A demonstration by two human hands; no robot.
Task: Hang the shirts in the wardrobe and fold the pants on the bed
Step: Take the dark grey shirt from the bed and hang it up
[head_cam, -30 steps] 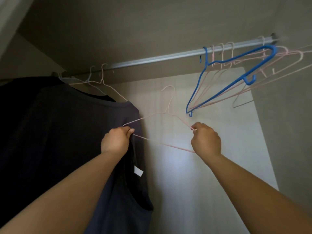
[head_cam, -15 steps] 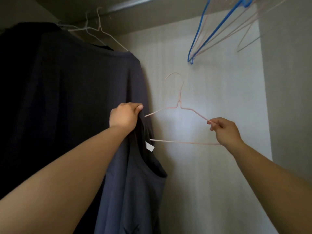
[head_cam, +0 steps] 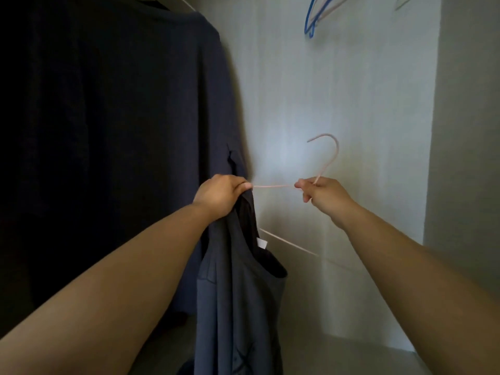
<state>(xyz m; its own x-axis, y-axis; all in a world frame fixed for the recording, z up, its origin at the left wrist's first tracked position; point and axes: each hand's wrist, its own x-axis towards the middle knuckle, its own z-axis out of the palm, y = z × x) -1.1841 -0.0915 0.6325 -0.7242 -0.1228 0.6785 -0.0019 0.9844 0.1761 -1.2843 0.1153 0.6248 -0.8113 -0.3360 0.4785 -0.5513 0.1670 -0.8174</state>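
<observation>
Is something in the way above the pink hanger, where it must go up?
Nothing visible: bare wall above the hanger. The hung shirt is to its left, blue hanger upper right. The rail is out of view.

Left hand [head_cam: 220, 194] grips grey shirt [head_cam: 240, 293]; right hand [head_cam: 323, 194] grips pink hanger [head_cam: 328, 155].

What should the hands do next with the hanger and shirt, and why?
Probably slide the hanger further into the neck of the shirt. The left hand grips the collar with one hanger end inside; the right hand pinches the bare wire by the hook.
</observation>
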